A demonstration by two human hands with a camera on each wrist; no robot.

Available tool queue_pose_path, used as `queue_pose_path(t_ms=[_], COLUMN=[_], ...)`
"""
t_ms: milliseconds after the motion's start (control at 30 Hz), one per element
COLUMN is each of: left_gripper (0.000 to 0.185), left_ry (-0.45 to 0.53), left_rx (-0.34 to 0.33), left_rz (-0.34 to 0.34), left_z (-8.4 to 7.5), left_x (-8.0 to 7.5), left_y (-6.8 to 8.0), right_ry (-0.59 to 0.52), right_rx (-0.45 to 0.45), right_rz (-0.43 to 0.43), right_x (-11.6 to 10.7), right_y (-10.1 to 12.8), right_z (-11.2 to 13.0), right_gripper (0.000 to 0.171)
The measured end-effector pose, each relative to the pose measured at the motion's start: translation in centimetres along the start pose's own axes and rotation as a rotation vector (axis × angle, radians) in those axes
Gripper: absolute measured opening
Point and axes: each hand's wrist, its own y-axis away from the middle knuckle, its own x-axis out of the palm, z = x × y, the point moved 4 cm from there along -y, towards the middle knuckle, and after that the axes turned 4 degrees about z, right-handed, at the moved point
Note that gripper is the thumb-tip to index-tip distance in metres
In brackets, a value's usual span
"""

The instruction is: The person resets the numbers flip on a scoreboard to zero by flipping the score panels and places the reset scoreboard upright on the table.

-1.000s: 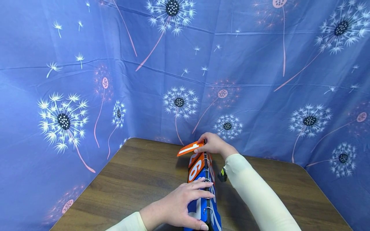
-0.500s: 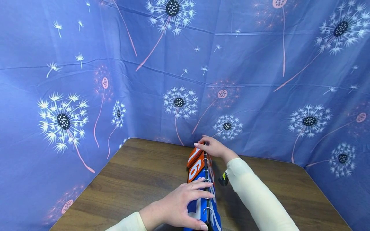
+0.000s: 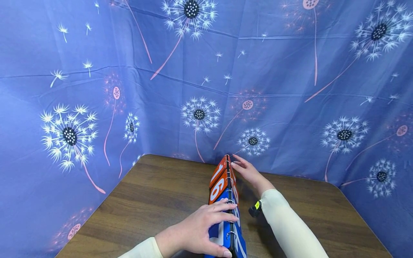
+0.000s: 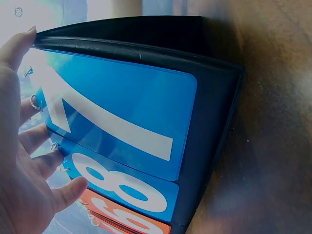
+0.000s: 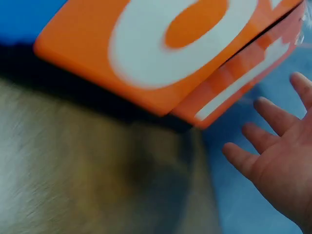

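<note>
A flip scoreboard stands tent-like on the table, its number cards hung on metal rings along the black top ridge. Orange cards are at the far end and blue ones at the near end. My left hand rests across the near part of the ridge, fingers spread and thumb at the near end. The left wrist view shows a blue card with a white 7 beside a blue 8 card. Beyond the far end, my right hand holds nothing, its fingers apart from the orange card in the right wrist view.
The brown wooden table extends to both sides of the scoreboard. Blue dandelion-print cloth hangs behind and along both sides. A small black device with a yellow mark sits by my right wrist.
The orange 1 card, lifted by my right hand earlier, now lies flat against the left face. My right hand has let go and drawn back to the right. My left hand has stayed put.
</note>
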Motion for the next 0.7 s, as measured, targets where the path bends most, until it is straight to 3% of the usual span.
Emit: queue_pose_path(t_ms=[133, 267, 400, 500, 700], left_gripper=[0.067, 0.068, 0.068, 0.069, 0.07], left_ry=[0.035, -0.007, -0.058, -0.042, -0.017], left_rx=[-0.026, -0.003, 0.027, 0.013, -0.012], left_rz=[0.011, -0.011, -0.034, -0.03, -0.024], left_z=[0.0, 0.0, 0.0, 0.0, -0.1], left_x=[0.0, 0.0, 0.0, 0.0, 0.1], left_y=[0.1, 0.0, 0.0, 0.1, 0.0], right_ry=[0.018, 0.052, 0.072, 0.067, -0.031], right_rx=[0.072, 0.118, 0.106, 0.086, 0.111], right_rz=[-0.029, -0.058, -0.085, -0.104, -0.168], right_x=[0.2, 0.5, 0.7, 0.7, 0.0], right_y=[0.6, 1.1, 1.4, 1.4, 1.3], right_z=[-2.8, -4.4, -4.8, -5.1, -6.4], right_gripper=[0.067, 0.068, 0.064, 0.059, 0.043])
